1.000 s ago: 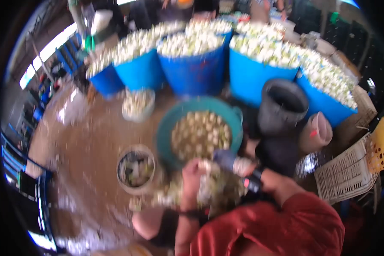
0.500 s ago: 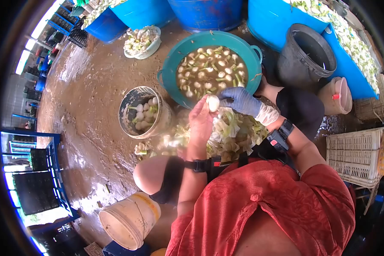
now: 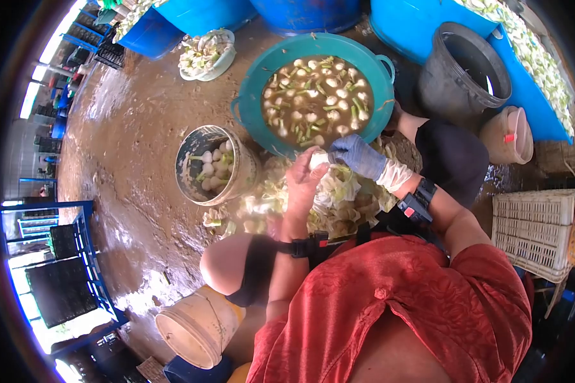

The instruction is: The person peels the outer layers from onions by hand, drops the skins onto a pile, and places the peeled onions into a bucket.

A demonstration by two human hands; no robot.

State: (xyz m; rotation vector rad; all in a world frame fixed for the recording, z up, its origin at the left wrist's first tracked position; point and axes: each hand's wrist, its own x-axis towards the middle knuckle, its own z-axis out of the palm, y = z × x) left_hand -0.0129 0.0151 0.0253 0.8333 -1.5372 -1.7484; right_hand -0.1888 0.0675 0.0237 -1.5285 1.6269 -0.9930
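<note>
Watching from afar through the head camera, I had 2 hands in sight, close together in front of the red shirt (image 3: 377,297). The bare left hand (image 3: 304,177) grasped 1 white bulb (image 3: 318,159) in its fingers, with part of the bulb hidden behind them. The gloved right hand (image 3: 363,157) was bent in close beside the bulb; I could not tell whether its fingers pinched anything. The bulb was just off the near rim of a green tub (image 3: 379,110), in which many pale bulbs (image 3: 331,101) with green stems lay in brown water. Beneath the hands I saw a heap of peelings (image 3: 346,191). To the left of the heap stood a mottled bucket (image 3: 248,171), with more bulbs inside. Farther off, a white bowl (image 3: 222,67) was filled with pale scraps, and blue tubs (image 3: 306,14) stood beyond the green tub. On my right I made out a black bucket (image 3: 444,89), a pinkish pail (image 3: 497,142) beside it and a white crate (image 3: 531,233); near the left knee (image 3: 227,260) was a cream pail (image 3: 195,329).
</note>
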